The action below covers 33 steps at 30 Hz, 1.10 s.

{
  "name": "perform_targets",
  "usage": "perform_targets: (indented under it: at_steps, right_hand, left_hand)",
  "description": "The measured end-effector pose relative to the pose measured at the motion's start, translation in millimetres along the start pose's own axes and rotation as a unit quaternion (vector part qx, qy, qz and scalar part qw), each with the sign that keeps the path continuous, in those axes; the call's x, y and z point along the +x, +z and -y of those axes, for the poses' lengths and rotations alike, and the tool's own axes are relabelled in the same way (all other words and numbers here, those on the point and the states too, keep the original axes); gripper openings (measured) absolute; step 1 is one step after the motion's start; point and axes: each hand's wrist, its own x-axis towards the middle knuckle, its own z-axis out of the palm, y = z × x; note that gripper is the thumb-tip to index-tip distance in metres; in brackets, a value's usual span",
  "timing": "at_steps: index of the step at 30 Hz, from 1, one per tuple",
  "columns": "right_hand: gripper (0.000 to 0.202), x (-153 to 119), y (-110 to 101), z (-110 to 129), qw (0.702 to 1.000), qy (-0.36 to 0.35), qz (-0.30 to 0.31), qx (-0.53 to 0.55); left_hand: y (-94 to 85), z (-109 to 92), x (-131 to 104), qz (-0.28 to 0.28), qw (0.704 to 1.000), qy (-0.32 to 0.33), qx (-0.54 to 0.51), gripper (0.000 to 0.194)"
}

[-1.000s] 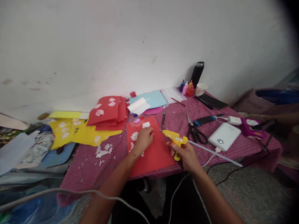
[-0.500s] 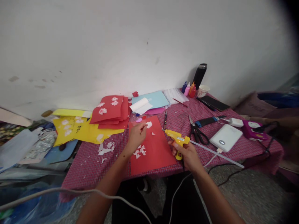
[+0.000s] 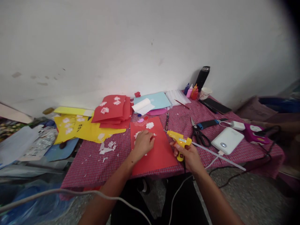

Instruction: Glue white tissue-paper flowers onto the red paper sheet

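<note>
My right hand [image 3: 189, 155] grips a yellow hot glue gun [image 3: 177, 136] with a long clear glue stick [image 3: 217, 155] out of its back. The nozzle points left over the edge of a red paper sheet [image 3: 159, 161]. Above the sheet's middle is my left hand [image 3: 143, 143], fingers curled together; anything in them is too small or hidden to make out. It covers most of the torn white paper bits lying there. Just beyond it, a white paper flower [image 3: 150, 125] sits on the sheet. A second white cluster [image 3: 137, 134] shows partly beside the hand.
Red cards with paper flowers [image 3: 110, 107] are stacked at back left, on yellow paper [image 3: 86, 132]. White scraps [image 3: 107, 148] lie left of the sheet. To the right are black scissors [image 3: 201, 136], a cutter [image 3: 208, 124], a white power bank [image 3: 227, 140] and cables. Paint bottles [image 3: 194, 92] stand behind.
My left hand has moved from near the upper white flower down and right, over the loose white bits. The right hand keeps the glue gun in nearly the same place.
</note>
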Motion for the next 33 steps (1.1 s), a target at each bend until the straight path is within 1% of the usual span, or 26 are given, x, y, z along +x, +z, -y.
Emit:
perform_targets:
  at_steps: [5,12,15,17,21,24,26,29,33]
  right_hand:
    - [0.023,-0.5,-1.5,-1.4,1.000,0.001,0.006,0.008]
    - [0.021,-0.6,-0.8,-0.7,1.000,-0.005,0.009,0.013]
    - [0.021,-0.8,-0.1,0.0,1.000,-0.004,0.006,0.013]
    - [0.022,-0.8,-0.1,0.0,1.000,-0.005,0.004,0.011]
    - [0.024,-0.1,-0.8,-0.6,1.000,-0.015,0.008,0.001]
    - [0.021,0.4,-1.5,-1.2,1.000,-0.019,0.007,-0.004]
    - [0.019,0.4,-1.8,-1.5,1.000,-0.017,0.006,-0.010]
    - [0.018,0.1,-1.8,-1.9,1.000,-0.013,0.005,-0.013]
    - [0.018,-0.2,-1.0,-2.1,1.000,-0.010,0.001,-0.010]
  left_hand:
    - [3.2,-3.4,3.9,0.008,1.000,0.012,0.013,0.020]
    - [2.0,-5.5,3.3,0.008,1.000,0.015,0.008,0.021]
    - [-2.7,-0.5,1.3,0.000,1.000,0.012,-0.017,0.021]
    - [-9.5,9.0,-1.9,-0.012,0.999,0.006,-0.046,0.022]
    - [-29.5,36.3,-18.6,-0.044,0.994,-0.012,-0.095,0.020]
    - [-40.4,48.2,-41.2,-0.026,0.992,-0.007,-0.121,0.015]
    - [-42.0,48.3,-57.3,-0.007,0.991,0.017,-0.132,0.014]
    - [-38.6,41.7,-75.2,0.016,0.991,0.043,-0.124,0.017]
    - [-36.7,31.2,-81.0,0.033,0.992,0.069,-0.105,0.020]
